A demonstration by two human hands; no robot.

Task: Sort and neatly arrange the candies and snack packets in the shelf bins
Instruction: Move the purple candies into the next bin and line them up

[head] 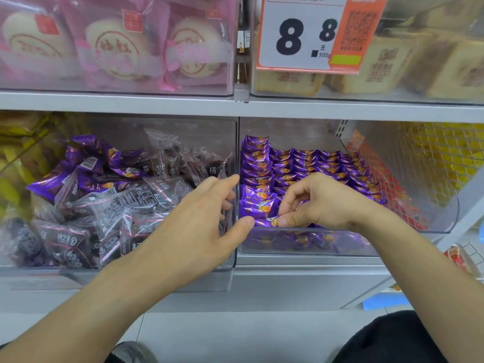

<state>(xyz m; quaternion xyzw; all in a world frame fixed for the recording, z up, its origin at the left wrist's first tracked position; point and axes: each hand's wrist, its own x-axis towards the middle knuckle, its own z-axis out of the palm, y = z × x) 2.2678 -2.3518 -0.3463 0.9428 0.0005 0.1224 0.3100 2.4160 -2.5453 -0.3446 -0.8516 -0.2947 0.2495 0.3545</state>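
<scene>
The left hand [199, 221] covers the near right corner of the dark packets [110, 205] under it. Past the right hand [322, 203], red packets [385, 184] blur behind a clear bin wall. Above both hands the price sign [309, 32] is cut by the top edge, its small print unreadable.

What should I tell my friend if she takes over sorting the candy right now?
Right hand: pinches one purple candy at the front of the right bin.
Left hand: open, holds nothing, hovers at the left bin by the wall between the bins.
Done: purple candies in the right bin stand in neat rows.
Left: place the pinched candy; pull the stray purple candies out of the left bin's jumbled dark packets; tidy those packets.
</scene>
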